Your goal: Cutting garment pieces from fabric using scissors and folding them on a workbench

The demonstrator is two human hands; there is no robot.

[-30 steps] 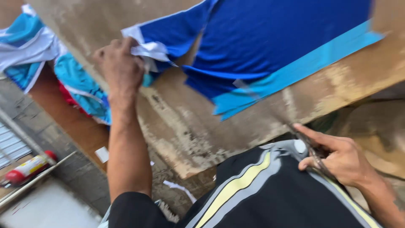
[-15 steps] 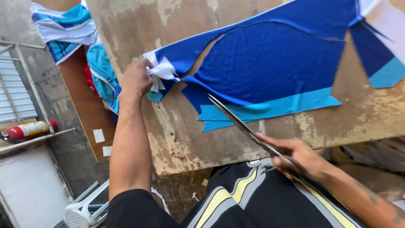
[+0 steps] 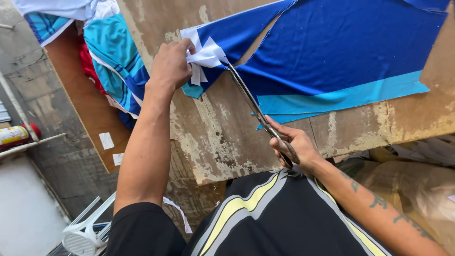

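Observation:
A large blue fabric piece (image 3: 341,42) with a light blue band along its near edge lies spread on a worn wooden table (image 3: 222,137). My left hand (image 3: 169,64) pinches a bunched white and blue strip of the fabric (image 3: 206,54) at its left end. My right hand (image 3: 291,147) grips the handles of long metal scissors (image 3: 251,102). Their blades point up and left, with the tips at the bunched strip beside my left hand.
A pile of turquoise, white and red garments (image 3: 111,61) lies on a brown board (image 3: 83,109) to the left of the table. A red canister (image 3: 16,135) lies at the far left. A white plastic chair (image 3: 85,232) stands on the floor below. Tan sacks (image 3: 412,175) sit at the right.
The scissors have swung up onto the table until their tips reach the bunched strip. My left hand keeps its hold on the strip. The camera view has shifted.

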